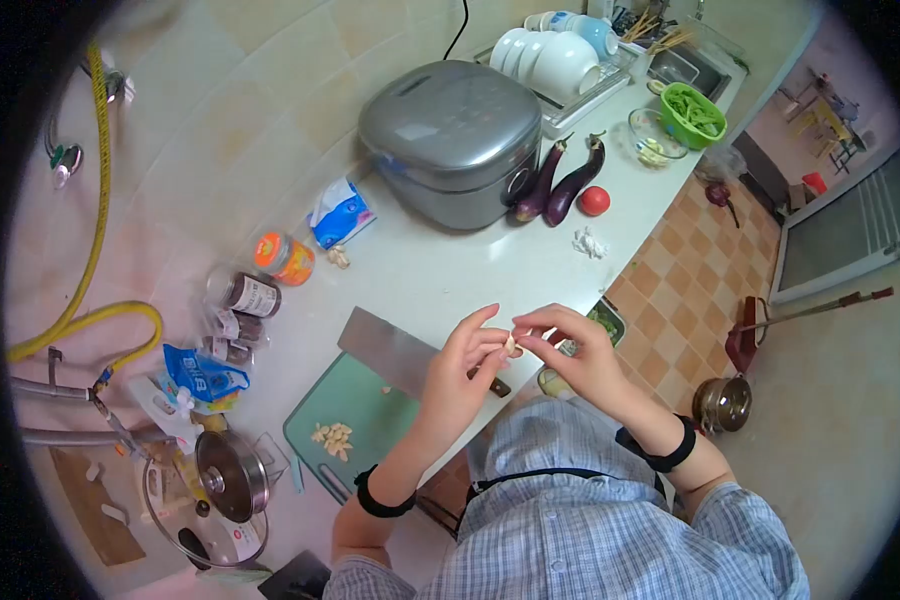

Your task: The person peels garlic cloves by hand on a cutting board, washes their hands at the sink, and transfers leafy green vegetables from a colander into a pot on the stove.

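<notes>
Both my hands meet above the counter's front edge. Between the fingertips of my left hand [467,357] and my right hand [573,350] is a small pale garlic clove [511,344], pinched from both sides. Under my left hand lies a cleaver [390,352], its broad blade across the far edge of a green cutting board [315,405] and its dark handle partly hidden by my fingers. A small pile of peeled garlic cloves [333,438] rests on the board.
Behind stands a grey rice cooker [452,140], with two eggplants [573,182] and a tomato [595,201] beside it. Jars [284,258] and a blue tissue pack [341,213] line the wall. A lidded pot [232,476] is at the left; a green basket of greens [693,115] is at the far right.
</notes>
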Tool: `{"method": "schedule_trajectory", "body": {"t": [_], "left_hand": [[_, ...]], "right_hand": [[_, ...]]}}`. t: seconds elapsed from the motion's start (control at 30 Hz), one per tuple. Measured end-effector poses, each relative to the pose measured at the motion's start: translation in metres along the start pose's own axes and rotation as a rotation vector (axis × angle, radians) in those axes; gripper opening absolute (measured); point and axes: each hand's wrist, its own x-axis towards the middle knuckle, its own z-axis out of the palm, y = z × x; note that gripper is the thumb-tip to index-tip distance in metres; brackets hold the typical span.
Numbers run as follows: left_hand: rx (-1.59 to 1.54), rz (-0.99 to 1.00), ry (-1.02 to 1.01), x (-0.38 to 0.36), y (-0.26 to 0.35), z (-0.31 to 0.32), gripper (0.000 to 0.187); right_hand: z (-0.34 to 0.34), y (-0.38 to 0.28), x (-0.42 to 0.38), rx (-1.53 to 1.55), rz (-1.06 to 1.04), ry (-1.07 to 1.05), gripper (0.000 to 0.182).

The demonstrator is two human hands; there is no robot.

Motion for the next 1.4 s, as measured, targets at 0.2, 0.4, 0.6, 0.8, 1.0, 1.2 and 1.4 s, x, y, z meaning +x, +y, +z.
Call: {"method": "schedule_trajectory", "body": {"t": [0.2,0.4,0.6,0.8,1.0,1.2,1.4], "left_hand": [[-0.002,-0.034,0.060,-0.003,0.001,-0.005,0.039],[0.034,0.009,0.129,-0.003,0.002,-0.008,0.034],[0.325,0.087,0.211,-0.008,0.013,-0.009,0.035],[0.517,0.174,0.248,-0.013,0.014,-0.010,0.036],[0.406,0.130,0.224,-0.019,0.008,-0.018,0.022],[-0.025,-0.101,0.154,-0.024,0.004,-0.026,0.013],[-0.255,-0.154,0.076,-0.027,-0.002,-0.033,0.012]], "right_hand": [[-0.002,0.007,0.011,0.130,0.066,-0.032,0.020],[0.000,0.006,0.020,0.152,0.054,-0.136,0.020],[0.005,0.001,0.025,0.123,-0.038,-0.178,0.023],[0.010,-0.001,0.024,0.122,0.039,-0.191,0.024],[0.016,0.000,0.023,0.354,0.154,-0.197,0.026],[0.023,-0.009,0.019,0.393,0.279,-0.193,0.024],[0.028,-0.013,0.015,0.503,0.386,-0.188,0.023]]}}
